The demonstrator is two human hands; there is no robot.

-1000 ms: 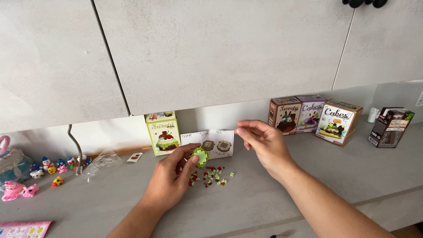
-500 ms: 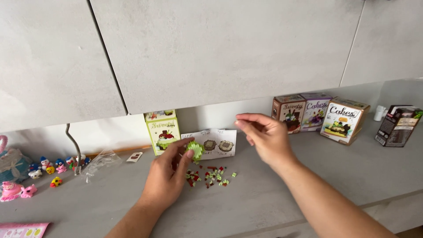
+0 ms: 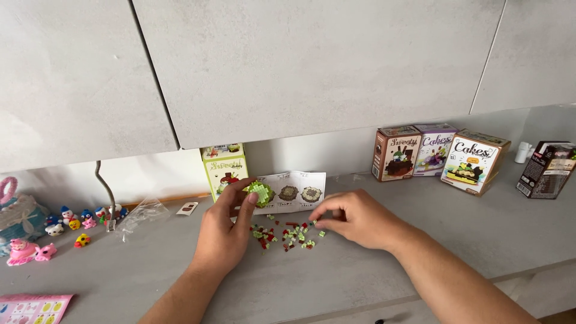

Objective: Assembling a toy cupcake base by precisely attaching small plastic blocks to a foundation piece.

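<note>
— Where can a hand pass?
— Along the grey tabletop [image 3: 372,282] in front, which is bare.
— And behind?
— Scattered small red and green bricks [image 3: 287,234], an unfolded white instruction leaflet [image 3: 294,192] and an upright green cardboard box [image 3: 223,168] stand in the way.

A long grey stone-look counter [image 3: 420,252] runs along a pale wall [image 3: 336,150]. Above it hang flat, handleless light-grey cabinet doors [image 3: 312,66] with a mottled concrete finish, split by thin dark seams. Soft, even daylight falls across the surface, and the strip of wall beneath the cabinets lies in mild shadow.
</note>
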